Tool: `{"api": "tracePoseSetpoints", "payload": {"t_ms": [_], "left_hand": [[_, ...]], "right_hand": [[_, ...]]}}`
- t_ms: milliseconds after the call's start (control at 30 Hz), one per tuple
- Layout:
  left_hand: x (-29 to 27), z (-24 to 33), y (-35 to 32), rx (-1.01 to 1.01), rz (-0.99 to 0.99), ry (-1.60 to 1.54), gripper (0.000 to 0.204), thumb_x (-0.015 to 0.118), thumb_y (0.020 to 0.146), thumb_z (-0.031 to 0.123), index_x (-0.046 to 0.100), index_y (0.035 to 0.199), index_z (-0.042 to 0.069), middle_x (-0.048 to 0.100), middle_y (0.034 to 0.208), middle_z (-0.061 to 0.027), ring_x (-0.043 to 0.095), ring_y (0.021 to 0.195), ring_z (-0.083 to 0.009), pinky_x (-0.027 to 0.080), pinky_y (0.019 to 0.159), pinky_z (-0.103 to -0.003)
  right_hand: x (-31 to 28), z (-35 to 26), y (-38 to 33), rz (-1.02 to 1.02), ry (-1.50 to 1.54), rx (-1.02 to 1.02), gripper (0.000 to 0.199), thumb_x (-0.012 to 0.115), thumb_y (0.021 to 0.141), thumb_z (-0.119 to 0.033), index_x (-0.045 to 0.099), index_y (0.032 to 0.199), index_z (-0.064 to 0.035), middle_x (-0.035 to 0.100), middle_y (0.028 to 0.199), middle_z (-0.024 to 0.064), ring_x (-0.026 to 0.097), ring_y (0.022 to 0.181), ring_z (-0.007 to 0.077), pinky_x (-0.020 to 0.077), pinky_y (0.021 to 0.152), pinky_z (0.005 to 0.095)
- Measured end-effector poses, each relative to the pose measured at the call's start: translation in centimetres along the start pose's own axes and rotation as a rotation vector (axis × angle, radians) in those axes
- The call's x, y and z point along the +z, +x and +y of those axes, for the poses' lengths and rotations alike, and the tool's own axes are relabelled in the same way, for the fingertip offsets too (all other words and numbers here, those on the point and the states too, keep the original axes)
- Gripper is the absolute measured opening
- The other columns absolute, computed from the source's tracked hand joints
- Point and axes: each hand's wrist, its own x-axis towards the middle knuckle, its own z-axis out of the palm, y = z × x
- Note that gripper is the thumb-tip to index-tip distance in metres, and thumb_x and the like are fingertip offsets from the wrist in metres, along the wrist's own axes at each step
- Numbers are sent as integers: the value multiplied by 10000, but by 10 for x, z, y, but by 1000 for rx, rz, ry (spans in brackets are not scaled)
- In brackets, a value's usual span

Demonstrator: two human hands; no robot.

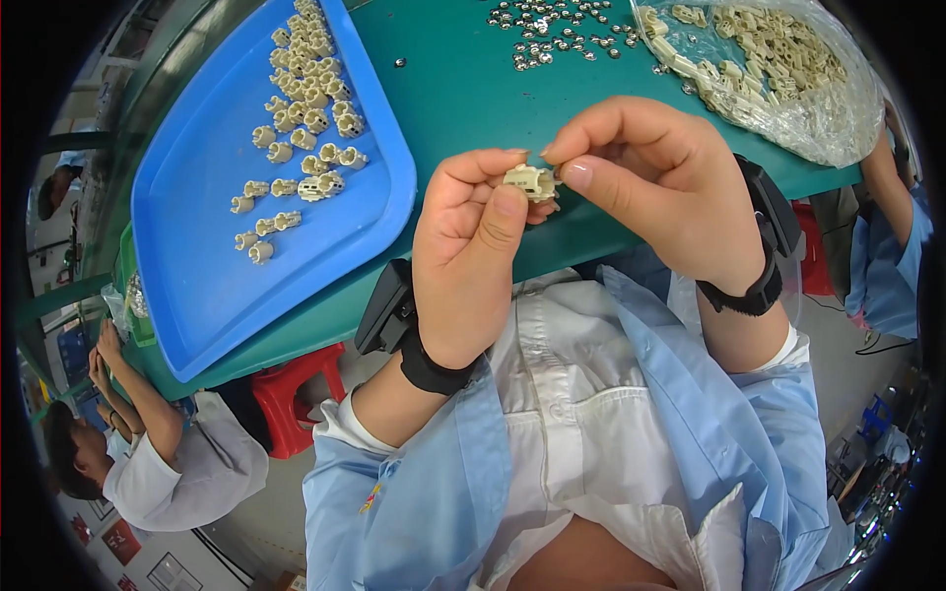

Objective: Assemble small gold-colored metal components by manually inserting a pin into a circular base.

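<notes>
Between the thumb and fingers of my left hand (463, 231) is a small cream plastic cylindrical part (530, 181) with notched ends. My right hand (660, 182) is at the part's right end, its thumb and forefinger pinched close together. Whatever sits between those right fingertips is too small to make out. Both hands are raised over the near edge of the green table (443, 89). To their left, many similar cream parts (313, 84) lie in a blue tray (325, 281), most of them along its far right side.
Small shiny metal pieces (552, 30) are scattered at the table's far side. A clear plastic bag (838, 133) of cream parts stands far right. Red stools (293, 399) are below the table edge. One person (177, 463) sits at left; another person's arm (887, 187) shows at right.
</notes>
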Motion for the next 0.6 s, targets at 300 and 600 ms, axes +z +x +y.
{"api": "tracePoseSetpoints", "payload": {"t_ms": [300,600], "left_hand": [[-1,-3,0,28,-23,-31,212,486,879,108,442,1058,4,563,949,-67,544,862,-110,436,792,-233],[-1,-7,0,109,-16,73,216,509,868,123,465,1056,27,549,954,-57,512,860,-122,406,794,-260]], "right_hand": [[4,-3,2,-24,-81,104,96,522,827,6,532,919,33,575,856,46,550,798,81,443,700,193],[2,13,1,-88,-23,1,89,508,849,-30,474,927,-3,539,873,23,511,829,62,410,714,187]]}}
